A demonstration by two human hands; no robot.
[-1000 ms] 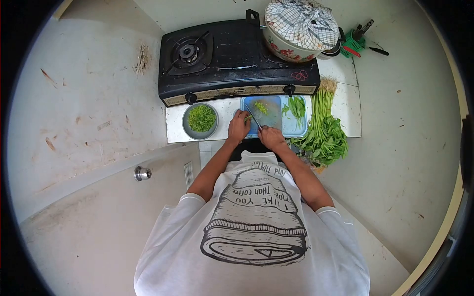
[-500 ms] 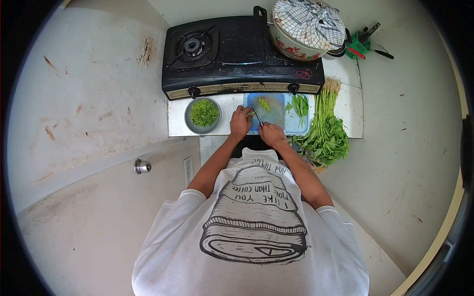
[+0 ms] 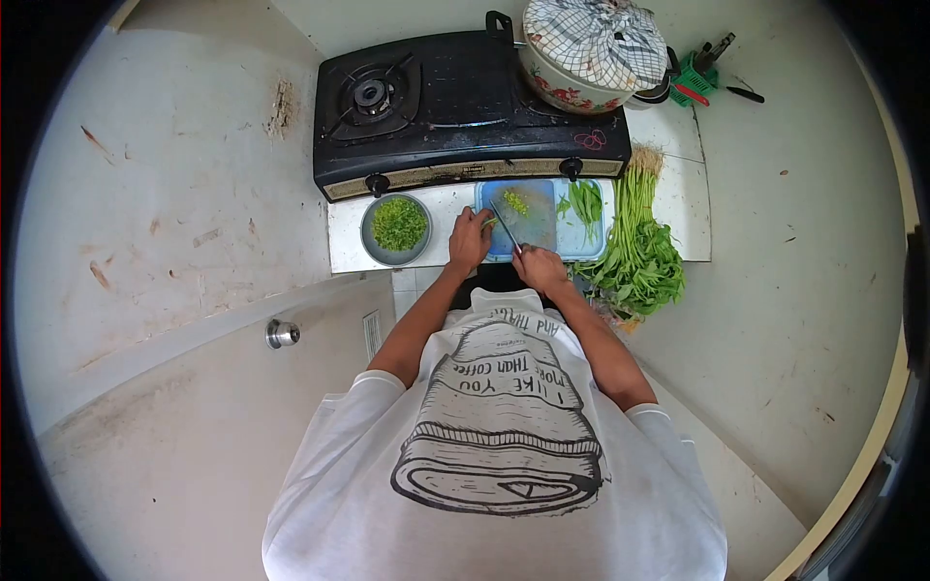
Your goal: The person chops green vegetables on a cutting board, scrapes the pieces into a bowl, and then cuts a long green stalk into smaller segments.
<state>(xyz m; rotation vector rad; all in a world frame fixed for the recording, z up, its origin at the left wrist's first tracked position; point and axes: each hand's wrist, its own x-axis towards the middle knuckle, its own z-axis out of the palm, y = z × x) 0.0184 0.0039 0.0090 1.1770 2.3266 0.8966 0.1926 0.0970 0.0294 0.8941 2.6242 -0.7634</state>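
My right hand (image 3: 542, 268) is closed round the handle of a knife (image 3: 506, 227), whose blade slants up and left over a blue tray-like board (image 3: 533, 237). At the board's left side, my left hand (image 3: 471, 239) has its fingers bent over thin green stems (image 3: 489, 222), whose ends poke out close to the blade. Small chopped green pieces (image 3: 516, 201) lie just beyond the knife. Some green leaves (image 3: 585, 205) rest in the board's right part. A grey bowl (image 3: 364, 232) of finely cut greens (image 3: 399, 225) stands to the left of my left hand.
A black two-burner stove (image 3: 470, 107) spans the back of the white counter (image 3: 344, 254). On its right burner sits a flowered pot (image 3: 572, 89) under a checked cloth (image 3: 596, 44). A bunch of leafy greens (image 3: 639, 252) hangs over the counter edge; a green basket (image 3: 696, 79) holds utensils.
My right hand and the knife have shifted slightly right and toward me. My left hand stays on the stems. The whole view has tilted a little.
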